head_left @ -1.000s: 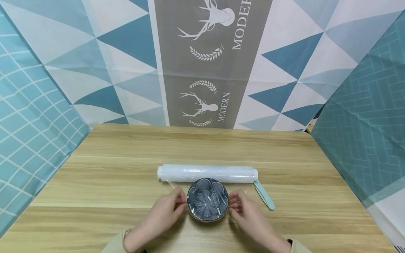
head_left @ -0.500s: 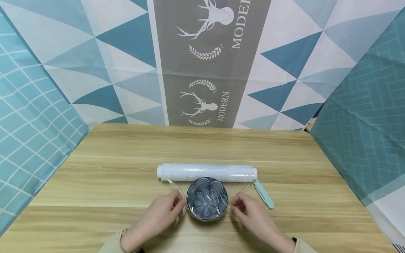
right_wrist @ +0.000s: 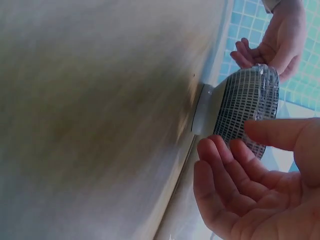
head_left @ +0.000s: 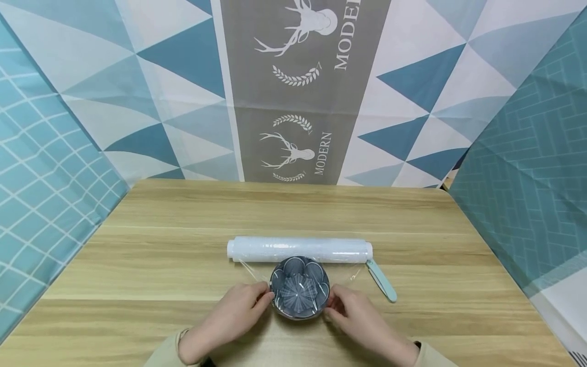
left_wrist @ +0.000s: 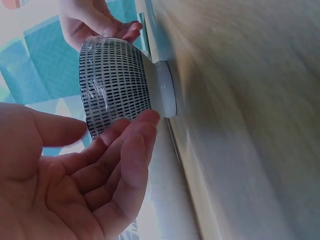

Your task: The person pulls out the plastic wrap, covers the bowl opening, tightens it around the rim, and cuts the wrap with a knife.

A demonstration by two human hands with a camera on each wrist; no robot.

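Observation:
A bowl (head_left: 299, 295) with a dark, petal-patterned inside has clear cling film stretched over its top. Its outside (left_wrist: 112, 80) shows rows of small dark dashes above a white foot. My left hand (head_left: 239, 309) is at the bowl's left side, thumb by the rim and loosely bent fingertips against the wall. On the opposite side, my right hand (head_left: 359, 316) touches the bowl with thumb and fingertips, its other fingers relaxed. Right behind the bowl lies a cling film roll (head_left: 300, 250); a clear sheet runs from it towards the bowl.
A pale green folding-type cutter (head_left: 381, 281) lies right of the bowl, its upper end at the roll. Everything stands on a wood-grain table (head_left: 160, 255). Patterned cloth (head_left: 293, 92) hangs behind the table and at both sides.
Both hands were slightly apart from the bowl half a second ago, with film edges beside them; now they have come inward against its sides. Bowl, roll and cutter stay put.

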